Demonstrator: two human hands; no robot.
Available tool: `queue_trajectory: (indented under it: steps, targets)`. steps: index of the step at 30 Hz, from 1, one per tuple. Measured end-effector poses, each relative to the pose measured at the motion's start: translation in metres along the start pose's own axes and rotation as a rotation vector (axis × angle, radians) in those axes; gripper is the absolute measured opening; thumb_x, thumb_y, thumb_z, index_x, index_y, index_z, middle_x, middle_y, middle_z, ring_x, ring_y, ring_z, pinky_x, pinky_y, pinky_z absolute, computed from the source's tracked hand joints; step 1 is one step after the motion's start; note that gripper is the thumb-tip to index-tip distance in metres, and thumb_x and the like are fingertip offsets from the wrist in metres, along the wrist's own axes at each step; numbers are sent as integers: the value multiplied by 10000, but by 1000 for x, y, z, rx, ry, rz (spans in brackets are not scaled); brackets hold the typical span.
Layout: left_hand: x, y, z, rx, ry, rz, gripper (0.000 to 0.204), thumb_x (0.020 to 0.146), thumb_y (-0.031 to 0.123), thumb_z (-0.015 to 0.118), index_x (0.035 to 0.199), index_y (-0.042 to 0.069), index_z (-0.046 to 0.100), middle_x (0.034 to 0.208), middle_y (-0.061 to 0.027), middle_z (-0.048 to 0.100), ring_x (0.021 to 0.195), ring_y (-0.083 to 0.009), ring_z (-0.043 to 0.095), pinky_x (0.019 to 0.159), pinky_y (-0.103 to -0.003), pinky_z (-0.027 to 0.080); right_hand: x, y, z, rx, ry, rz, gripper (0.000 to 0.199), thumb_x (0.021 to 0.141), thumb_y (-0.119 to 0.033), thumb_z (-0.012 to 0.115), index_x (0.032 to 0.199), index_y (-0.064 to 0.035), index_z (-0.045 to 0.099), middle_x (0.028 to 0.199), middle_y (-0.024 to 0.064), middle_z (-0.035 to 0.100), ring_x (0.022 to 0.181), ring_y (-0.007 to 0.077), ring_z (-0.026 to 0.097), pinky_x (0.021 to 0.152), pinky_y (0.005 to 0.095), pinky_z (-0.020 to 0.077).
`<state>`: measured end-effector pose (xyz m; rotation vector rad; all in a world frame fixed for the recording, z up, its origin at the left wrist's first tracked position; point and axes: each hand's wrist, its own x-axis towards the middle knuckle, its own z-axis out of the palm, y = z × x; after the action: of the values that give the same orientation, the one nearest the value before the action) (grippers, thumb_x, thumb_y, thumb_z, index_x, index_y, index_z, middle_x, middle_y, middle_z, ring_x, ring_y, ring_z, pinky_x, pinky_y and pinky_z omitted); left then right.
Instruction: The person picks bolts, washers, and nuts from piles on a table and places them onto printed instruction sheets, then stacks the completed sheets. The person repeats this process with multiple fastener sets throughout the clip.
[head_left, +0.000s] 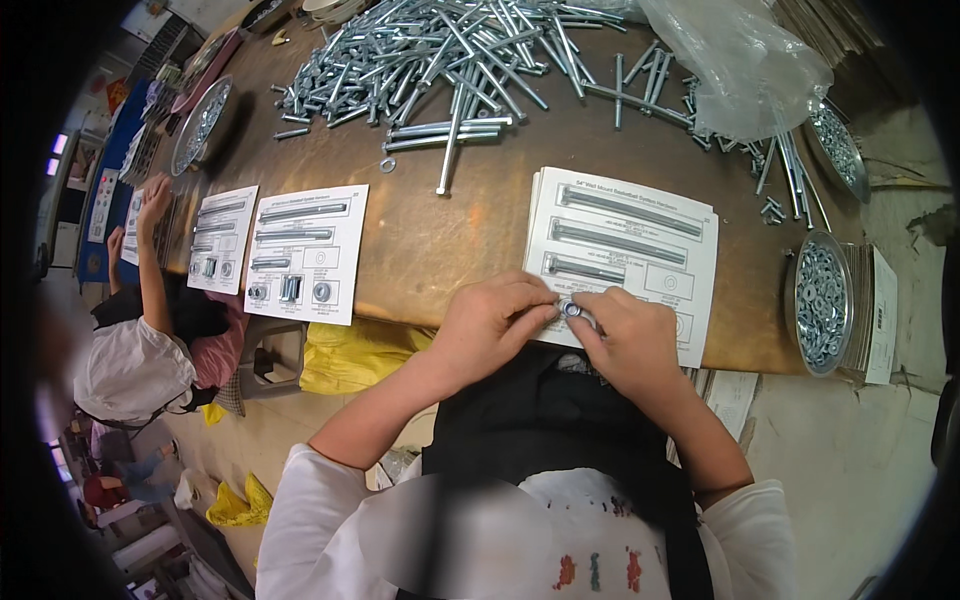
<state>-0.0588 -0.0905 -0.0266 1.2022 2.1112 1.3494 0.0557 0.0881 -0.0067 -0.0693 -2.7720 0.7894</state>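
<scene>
"Co-worker [130,365] first: where?"

"Far left of the grip, one arm raised near a bowl [203,125] of metal parts."

"And then?"

"Two sheets [345,235] lay side by side, left of the grip, showing rows of bolts. I couldn't tell printed from real there. A yellow cloth [355,362] hung below the nearer one."

"What about the bolts?"

"A heap of bolts [425,65] spread beyond the grip, a little to its left, with a loose washer [387,165] at its near side."

"Now the hands."

"The left hand [490,322] came in at the left, thumb and finger drawn close together just beside the ring [572,309]. Whether they pinched anything, I couldn't tell."

"So where was the ring?"

"Between the two hands, over the near edge of a stack of sheets [540,225]. The right hand [637,340] pinched it between thumb and fingers."

"Anything right of the grip?"

"A clear bag [745,70], beyond it and to the right, with bolts nearby. A dish [849,310] of washers stood well to the right, and another dish [862,183] sat farther beyond."
</scene>
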Motion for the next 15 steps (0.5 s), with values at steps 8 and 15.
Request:
queue_trajectory:
  steps: [8,15]
  targets:
    - [-3,-2,0,152,18,58,256,845,47,730,1093,15,676,1042,-103,653,766,-193,661,665,-296,519,3,-2,6,-21,-4,-46,126,824,-194,716,895,-93,688,738,61,622,595,264,626,502,373,477]
    - [-9,8,-8,10,88,-106,399,821,0,725,1206,-4,619,1065,-108,630,736,-120,575,618,-269,484,-15,33,-61,187,216,188,285,802,-188,775,1049,-71,694,801,93,681,670,253,667,606,355,521]
